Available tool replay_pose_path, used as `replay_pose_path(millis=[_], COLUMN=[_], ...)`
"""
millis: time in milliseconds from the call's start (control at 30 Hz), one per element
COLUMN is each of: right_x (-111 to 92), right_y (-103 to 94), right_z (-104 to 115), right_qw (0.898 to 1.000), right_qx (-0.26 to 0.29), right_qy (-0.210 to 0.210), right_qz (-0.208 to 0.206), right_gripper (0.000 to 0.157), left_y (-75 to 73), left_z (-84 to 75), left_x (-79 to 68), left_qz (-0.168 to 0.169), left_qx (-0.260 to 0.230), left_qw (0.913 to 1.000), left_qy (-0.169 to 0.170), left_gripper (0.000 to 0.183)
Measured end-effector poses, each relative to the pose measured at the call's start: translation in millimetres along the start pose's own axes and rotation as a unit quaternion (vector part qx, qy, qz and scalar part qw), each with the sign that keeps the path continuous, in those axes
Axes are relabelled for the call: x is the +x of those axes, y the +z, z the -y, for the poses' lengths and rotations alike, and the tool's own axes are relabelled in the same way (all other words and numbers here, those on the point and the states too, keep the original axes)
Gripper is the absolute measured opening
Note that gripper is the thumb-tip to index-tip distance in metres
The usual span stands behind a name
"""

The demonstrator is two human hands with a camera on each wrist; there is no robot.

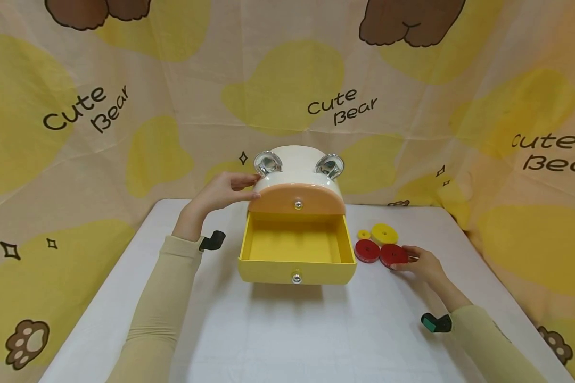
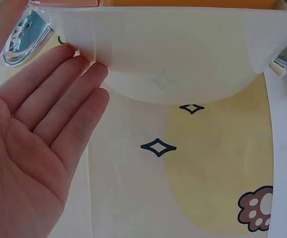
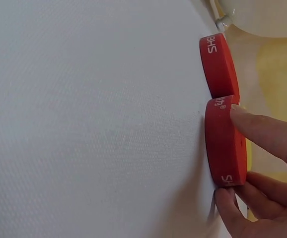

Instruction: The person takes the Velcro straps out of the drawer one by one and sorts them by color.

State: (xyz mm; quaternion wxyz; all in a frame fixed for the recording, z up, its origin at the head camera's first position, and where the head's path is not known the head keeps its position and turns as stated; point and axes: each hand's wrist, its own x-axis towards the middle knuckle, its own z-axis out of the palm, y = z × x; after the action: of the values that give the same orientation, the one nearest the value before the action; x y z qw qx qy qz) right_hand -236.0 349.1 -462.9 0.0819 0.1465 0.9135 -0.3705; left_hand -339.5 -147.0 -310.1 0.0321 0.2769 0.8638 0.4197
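Observation:
A small white drawer box (image 1: 294, 159) with silver ears stands at the back middle in the head view. Its orange upper drawer (image 1: 273, 199) is closed, while the yellow lower drawer (image 1: 297, 272) is pulled out, with nothing seen inside. My left hand (image 1: 219, 192) rests against the box's left side, its fingers (image 2: 59, 94) straight in the left wrist view. On the right, my right hand (image 1: 424, 264) pinches a red tape roll (image 3: 225, 141) between thumb and fingers. Another red tape roll (image 1: 367, 251) lies beside it, touching it.
Behind the red rolls lie a large yellow roll (image 1: 384, 234) and a small yellow roll (image 1: 363, 234). A white cloth (image 1: 287, 340) covers the table. Patterned fabric (image 1: 287, 80) hangs behind and at both sides.

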Motion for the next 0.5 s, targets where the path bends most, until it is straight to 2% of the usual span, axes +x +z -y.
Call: replay_pose_path(millis=[100, 233, 500], right_x=[-4, -9, -22], right_y=[-2.2, -5.4, -13.9], right_z=[2, 5, 11], right_qw=[1.000, 1.000, 0.997], right_qx=[0.008, 0.005, -0.007], right_qy=[0.000, -0.007, -0.058], right_qz=[0.000, -0.013, -0.052], right_gripper=[0.087, 0.084, 0.078], left_y=[-1.6, -1.7, 1.7], left_z=[-13.8, -14.5, 21.7], left_x=[-6.8, -7.1, 10.3], left_qz=[0.005, 0.005, -0.006], left_qx=[0.007, 0.007, 0.000], left_qw=[1.0000, 1.0000, 1.0000], left_qy=[0.002, 0.003, 0.001], left_gripper=[0.056, 0.056, 0.060])
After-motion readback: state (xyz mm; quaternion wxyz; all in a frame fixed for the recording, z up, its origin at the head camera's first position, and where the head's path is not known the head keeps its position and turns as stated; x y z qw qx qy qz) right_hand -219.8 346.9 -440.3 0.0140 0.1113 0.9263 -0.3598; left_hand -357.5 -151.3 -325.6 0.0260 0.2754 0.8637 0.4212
